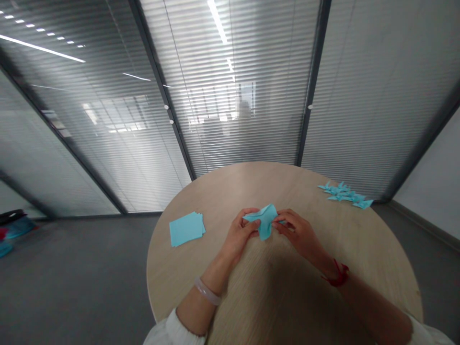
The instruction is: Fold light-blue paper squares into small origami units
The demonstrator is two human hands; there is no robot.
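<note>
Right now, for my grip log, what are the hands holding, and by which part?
A partly folded light-blue origami paper: the left hand pinches its left flap, the right hand its right edge.

The round counter (273, 287) has a pale wood-grain top. A small stack of light blue paper squares (187, 228) lies flat near its left edge. Well apart, at the far right edge, folded blue paper pieces (345, 194) lie clustered in a row

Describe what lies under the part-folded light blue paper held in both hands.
Under the part-folded light blue paper lies the round pale wooden table; left hand and right hand pinch the paper's sides. The spot directly beneath is covered.
</note>
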